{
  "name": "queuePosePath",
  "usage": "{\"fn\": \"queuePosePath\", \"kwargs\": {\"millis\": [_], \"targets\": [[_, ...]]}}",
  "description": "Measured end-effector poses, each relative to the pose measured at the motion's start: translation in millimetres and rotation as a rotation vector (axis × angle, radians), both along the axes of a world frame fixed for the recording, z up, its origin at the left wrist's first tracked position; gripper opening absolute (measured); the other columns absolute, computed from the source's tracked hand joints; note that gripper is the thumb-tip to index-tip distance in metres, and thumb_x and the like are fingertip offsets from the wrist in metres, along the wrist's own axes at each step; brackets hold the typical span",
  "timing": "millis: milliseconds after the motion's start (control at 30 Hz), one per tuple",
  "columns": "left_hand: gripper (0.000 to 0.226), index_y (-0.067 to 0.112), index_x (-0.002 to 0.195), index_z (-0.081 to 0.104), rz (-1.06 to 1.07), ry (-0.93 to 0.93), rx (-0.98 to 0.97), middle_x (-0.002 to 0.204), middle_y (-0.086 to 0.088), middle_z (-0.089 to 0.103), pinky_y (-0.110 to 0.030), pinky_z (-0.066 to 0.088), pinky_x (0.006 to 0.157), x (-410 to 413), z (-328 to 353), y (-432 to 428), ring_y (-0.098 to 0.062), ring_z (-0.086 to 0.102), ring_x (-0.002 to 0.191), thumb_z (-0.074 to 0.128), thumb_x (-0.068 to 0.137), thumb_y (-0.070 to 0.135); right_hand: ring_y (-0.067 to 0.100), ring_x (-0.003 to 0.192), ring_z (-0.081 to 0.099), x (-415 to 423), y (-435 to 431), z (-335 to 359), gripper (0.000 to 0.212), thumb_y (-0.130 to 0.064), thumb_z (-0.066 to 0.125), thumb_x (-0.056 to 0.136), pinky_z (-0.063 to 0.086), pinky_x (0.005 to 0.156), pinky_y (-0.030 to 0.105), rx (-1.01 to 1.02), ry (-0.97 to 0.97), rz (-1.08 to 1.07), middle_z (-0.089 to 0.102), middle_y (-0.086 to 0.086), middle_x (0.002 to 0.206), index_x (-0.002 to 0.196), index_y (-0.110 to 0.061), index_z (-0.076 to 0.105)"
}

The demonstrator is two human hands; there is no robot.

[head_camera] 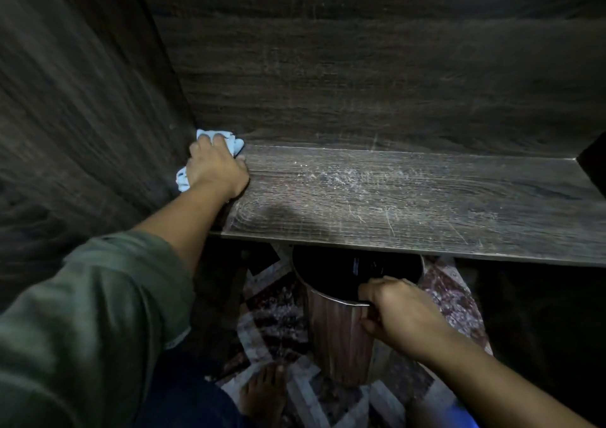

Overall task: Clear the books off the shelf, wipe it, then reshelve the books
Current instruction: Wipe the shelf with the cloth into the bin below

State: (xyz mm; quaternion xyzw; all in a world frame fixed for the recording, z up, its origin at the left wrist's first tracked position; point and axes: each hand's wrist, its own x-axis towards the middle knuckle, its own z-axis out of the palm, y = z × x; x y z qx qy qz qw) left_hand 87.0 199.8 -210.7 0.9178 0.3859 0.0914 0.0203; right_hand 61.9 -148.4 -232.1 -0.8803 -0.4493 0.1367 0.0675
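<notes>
The dark wooden shelf runs across the middle of the view, with pale dust and scratches on its board and no books on it. My left hand presses a light blue cloth into the shelf's back left corner, fingers bent over the bunched cloth. Below the shelf's front edge my right hand grips the rim of a round wood-patterned bin, thumb outside and fingers hooked over the edge.
The shelf's left side panel and back panel close in the space. A patterned rug covers the floor under the bin. A bare foot stands near the bottom centre.
</notes>
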Motion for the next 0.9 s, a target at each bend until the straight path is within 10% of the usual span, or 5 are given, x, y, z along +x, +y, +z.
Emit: {"fn": "queuePosePath", "kwargs": {"millis": [433, 600, 767, 900], "targets": [[0.05, 0.019, 0.132, 0.058, -0.305, -0.431, -0.181, 0.129, -0.004, 0.061, -0.033, 0.038, 0.093, -14, -14, -130, -0.031, 0.055, 0.106, 0.053, 0.082, 0.015, 0.02, 0.114, 0.053, -4, 4, 1, 0.027, -0.032, 0.066, 0.079, 0.04, 0.088, 0.03, 0.005, 0.012, 0.006, 0.062, -0.004, 0.11, 0.103, -0.023, 0.061], [0.049, 0.021, 0.131, 0.057, -0.015, -0.333, 0.078, 0.135, -0.009, 0.053, -0.041, 0.036, 0.093, -38, 11, -65, -0.033, 0.046, 0.117, 0.061, 0.082, 0.015, 0.016, 0.117, 0.052, -6, -1, 5, 0.03, -0.035, 0.066, 0.081, 0.039, 0.087, 0.025, 0.009, -0.005, 0.009, 0.06, -0.008, 0.114, 0.108, -0.026, 0.059], [0.06, 0.025, 0.149, 0.033, -0.01, 0.017, -0.02, 0.153, -0.012, 0.028, -0.044, 0.031, 0.106, -71, -1, -30, -0.034, 0.032, 0.132, 0.044, 0.095, 0.049, 0.017, 0.113, 0.054, -4, -7, 5, 0.028, -0.035, 0.066, 0.079, 0.04, 0.086, 0.027, 0.038, -0.001, 0.013, 0.062, -0.008, 0.109, 0.104, -0.025, 0.06], [0.057, 0.025, 0.15, 0.034, 0.026, -0.06, -0.045, 0.156, -0.01, 0.028, -0.04, 0.026, 0.11, -68, -7, -35, -0.033, 0.032, 0.135, 0.042, 0.097, 0.045, 0.017, 0.111, 0.055, -4, -8, 4, 0.026, -0.036, 0.066, 0.08, 0.04, 0.083, 0.026, 0.039, -0.002, 0.006, 0.061, -0.007, 0.108, 0.102, -0.024, 0.059]]}}
